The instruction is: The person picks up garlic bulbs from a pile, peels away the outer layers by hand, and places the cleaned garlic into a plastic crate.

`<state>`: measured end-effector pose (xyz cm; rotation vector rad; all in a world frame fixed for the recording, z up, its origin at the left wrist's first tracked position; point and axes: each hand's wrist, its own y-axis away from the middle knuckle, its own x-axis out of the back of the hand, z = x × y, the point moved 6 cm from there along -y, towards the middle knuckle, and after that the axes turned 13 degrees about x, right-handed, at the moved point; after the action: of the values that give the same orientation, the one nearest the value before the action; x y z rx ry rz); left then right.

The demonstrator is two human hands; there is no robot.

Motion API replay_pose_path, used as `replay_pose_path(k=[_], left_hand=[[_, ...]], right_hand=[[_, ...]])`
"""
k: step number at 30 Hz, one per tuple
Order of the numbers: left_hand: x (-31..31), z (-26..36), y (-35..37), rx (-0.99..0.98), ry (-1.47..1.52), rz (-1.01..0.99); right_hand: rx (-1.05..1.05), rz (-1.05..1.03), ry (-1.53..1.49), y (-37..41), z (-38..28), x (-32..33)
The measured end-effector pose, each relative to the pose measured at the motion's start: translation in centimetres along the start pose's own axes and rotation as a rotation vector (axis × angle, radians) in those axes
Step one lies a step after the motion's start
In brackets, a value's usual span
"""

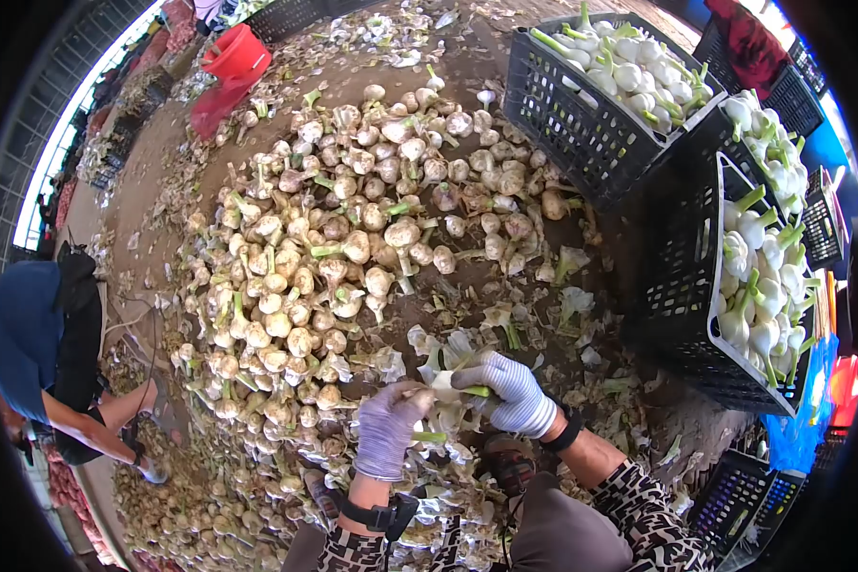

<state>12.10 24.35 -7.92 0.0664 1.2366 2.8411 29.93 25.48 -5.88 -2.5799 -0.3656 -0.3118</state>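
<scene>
Both my hands wear pale gloves and meet low in the middle of the view. My left hand (391, 429) has its fingers closed on one side of a white garlic bulb (445, 385). The fingers of my right hand (513, 389) are wrapped at the bulb's other side, by its green stem. Loose white skins lie just beyond and below my fingers. Past my hands a wide heap of unpeeled garlic bulbs (356, 246) covers the ground.
Black crates of white garlic, one (591, 129) at the upper right and another (677, 276) at the right. A red bucket (236, 54) stands at the upper left. Another person (27, 329) is at the left edge. Blue plastic (810, 419) hangs at the right.
</scene>
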Motion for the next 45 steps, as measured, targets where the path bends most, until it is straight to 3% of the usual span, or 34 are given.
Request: replay_pose_path(k=[1, 3, 6, 10, 12, 13, 15, 16, 19, 21, 23, 24, 27, 30, 33, 34, 36, 37, 40, 43, 45], left_hand=[[-0.1, 0.3, 0.1, -0.078, -0.084, 0.021], [-0.4, 0.7, 0.2, -0.044, -0.15, 0.042], [0.0, -0.9, -0.6, 0.03, -0.138, 0.056], [1.0, -2.7, -1.3, 0.088, 0.069, 0.046], [0.4, -0.8, 0.2, 0.138, 0.102, -0.006], [0.2, -0.4, 0.2, 0.143, 0.108, 0.004], [-0.6, 0.8, 0.0, 0.054, -0.006, -0.015], [-0.7, 1.1, -0.4, -0.002, -0.152, 0.049], [-0.8, -0.8, -1.6, 0.018, -0.086, 0.081], [-0.5, -1.3, -1.9, 0.016, -0.031, 0.082], [0.2, -2.2, -2.3, 0.014, 0.029, 0.085], [1.0, -3.0, -2.8, 0.028, -0.06, 0.139], [3.8, -6.2, -4.7, 0.082, -0.163, 0.219], [5.5, -8.8, -4.8, 0.265, 0.306, 0.252], [2.7, -4.3, -2.4, 0.199, 0.345, 0.098], [2.0, -3.2, -1.9, 0.205, 0.288, 0.013], [0.7, -1.6, -1.2, 0.184, 0.219, -0.022], [-0.2, -0.6, -0.8, 0.166, 0.149, -0.06], [-1.0, -0.2, -0.8, 0.2, 0.064, -0.072], [-1.0, -1.0, -1.7, 0.153, -0.041, -0.029], [-1.0, -1.6, -1.8, 0.157, 0.145, -0.039]], right_hand=[[0.001, -0.038, 0.037, 0.0, -0.3, -0.2], [0.005, -0.076, 0.073, 0.0, -0.5, -0.8], [-0.587, 0.416, -0.65, 2.1, 2.5, -0.3], [-0.71, 0.44, -0.664, 1.9, 2.5, 1.1], [-0.365, 0.333, -0.403, 0.7, 1.5, 1.1], [-0.369, 0.324, -0.411, 0.9, 1.9, 0.7], [0.052, 0.006, 0.083, -0.1, 0.2, -0.2], [0.048, -0.036, 0.13, -0.6, -0.8, -0.5], [0.031, -0.139, 0.218, -0.4, -0.7, -1.2], [0.018, -0.067, 0.147, -0.1, -0.3, -1.1], [-0.516, 0.307, -0.482, 1.6, 2.1, -0.9], [-0.678, 0.423, -0.66, 2.2, 2.5, -0.7], [-0.674, 0.593, -0.921, 1.8, 3.2, 0.1], [-0.728, 0.629, -0.993, 2.5, 4.5, 0.0], [-0.748, 0.606, -0.923, 2.4, 4.5, -0.4], [-0.748, 0.603, -0.925, 2.6, 4.7, -0.7], [-0.628, 0.412, -0.56, 2.8, 5.0, -0.8], [-0.631, 0.407, -0.564, 2.8, 4.9, -0.9], [-0.209, 0.07, -0.142, 0.5, 1.9, -1.0], [-0.044, 0.046, 0.04, 0.0, 0.8, -1.1], [-0.071, 0.074, 0.001, 0.0, 0.6, -0.8]])
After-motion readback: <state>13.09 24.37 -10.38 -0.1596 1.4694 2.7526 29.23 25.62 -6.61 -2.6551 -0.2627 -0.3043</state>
